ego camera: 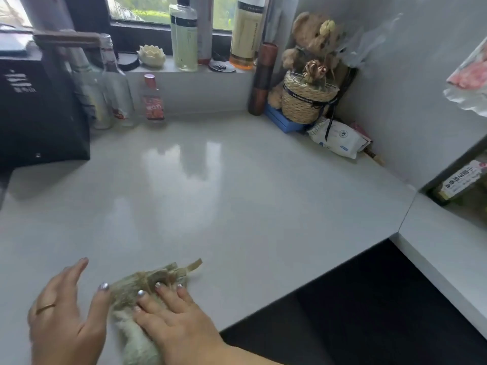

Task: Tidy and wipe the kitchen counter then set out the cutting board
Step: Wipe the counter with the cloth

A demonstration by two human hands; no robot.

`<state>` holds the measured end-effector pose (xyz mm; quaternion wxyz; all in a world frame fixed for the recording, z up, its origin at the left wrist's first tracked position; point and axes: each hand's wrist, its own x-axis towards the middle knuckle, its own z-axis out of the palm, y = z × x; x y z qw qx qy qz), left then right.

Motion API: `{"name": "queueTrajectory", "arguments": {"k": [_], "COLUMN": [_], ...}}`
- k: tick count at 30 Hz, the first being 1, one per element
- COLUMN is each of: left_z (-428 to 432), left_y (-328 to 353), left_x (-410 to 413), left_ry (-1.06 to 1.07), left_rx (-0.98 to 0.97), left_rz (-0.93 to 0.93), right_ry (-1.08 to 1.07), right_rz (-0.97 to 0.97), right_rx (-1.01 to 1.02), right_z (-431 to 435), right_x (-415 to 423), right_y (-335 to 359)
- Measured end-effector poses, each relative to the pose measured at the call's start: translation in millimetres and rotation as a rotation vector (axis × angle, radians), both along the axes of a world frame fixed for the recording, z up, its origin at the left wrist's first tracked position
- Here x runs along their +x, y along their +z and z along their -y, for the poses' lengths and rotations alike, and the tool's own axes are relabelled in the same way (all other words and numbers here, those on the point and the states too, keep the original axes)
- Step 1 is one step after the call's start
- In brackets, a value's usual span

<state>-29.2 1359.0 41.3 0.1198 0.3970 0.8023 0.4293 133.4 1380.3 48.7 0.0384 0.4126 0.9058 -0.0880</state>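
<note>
A crumpled beige-green wiping cloth (147, 283) lies on the white counter (237, 193) near its front edge. My right hand (176, 317) rests flat on the cloth, fingers spread and pressing it down. My left hand (66, 312) lies just left of the cloth, palm down on the counter, thumb touching the cloth's edge. No cutting board is in view.
A black box (39, 114) stands at the left, with glass bottles (116, 93) and a small red-labelled bottle (153, 101) along the back. Tall bottles (184, 35) stand on the windowsill. A woven basket with a teddy bear (308, 98), a brown cylinder (263, 77) and a wipes pack (337, 138) fill the right corner.
</note>
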Motion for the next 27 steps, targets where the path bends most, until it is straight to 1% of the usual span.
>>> {"name": "queueTrajectory", "arguments": {"k": [1,2,3,4,5,6,7,9,10,13,14,16,19,21,24,27], "left_z": [3.8,6.6,8.5,9.8,9.1,7.6,5.2,-0.1,-2.7,-12.0,-15.9,-30.4,-66.8,-98.7,-146.8,-188.4], "left_y": [-1.7,-2.5,-2.9,-1.7,1.1,4.7,8.6,14.7,16.3,15.3,14.0,12.0,10.3,10.8,10.1,8.7], "left_x": [-11.2,-20.1,-27.2,-31.8,-34.4,-36.0,-36.9,-35.5,-33.6,-26.7,-24.3,-18.3,3.4,26.2,72.4,124.6], "left_ry": [0.045,0.082,0.107,0.119,0.115,0.094,0.055,-0.031,-0.059,-0.107,-0.113,-0.122,-0.153,-0.178,-0.231,-0.283], "left_rx": [0.004,0.009,0.002,-0.017,-0.036,-0.053,-0.072,-0.145,-0.187,-0.241,-0.247,-0.265,-0.287,-0.277,-0.295,-0.341], "left_rz": [0.033,0.063,0.078,0.075,0.059,0.041,0.024,-0.009,-0.021,-0.057,-0.068,-0.080,-0.109,-0.130,-0.162,-0.196], "right_ry": [0.014,0.020,0.053,0.116,0.147,0.124,0.099,0.032,-0.015,-0.161,-0.199,-0.243,-0.272,-0.243,-0.236,-0.349], "right_rz": [0.008,-0.020,-0.036,-0.078,-0.128,-0.144,-0.141,-0.122,-0.081,0.042,0.036,-0.038,-0.095,-0.104,-0.109,-0.115], "right_rx": [-0.088,-0.086,-0.147,-0.139,-0.190,-0.252,-0.250,-0.185,-0.169,-0.195,-0.219,-0.232,-0.137,-0.106,-0.090,-0.055], "right_z": [2.1,-1.1,-5.5,-10.4,-23.2,-36.6,-51.4,-86.3,-105.1,-158.2,-167.6,-169.8,-165.9,-179.4,-215.5,-260.3], "right_x": [-20.6,-39.2,-54.7,-68.4,-78.7,-82.2,-81.4,-67.3,-54.4,-12.3,-4.8,-5.3,-15.1,-10.5,26.1,99.1], "right_y": [3.1,7.8,10.6,7.4,4.1,5.6,7.1,6.8,8.8,18.7,19.5,13.9,-2.8,-7.5,-5.9,-6.5]}}
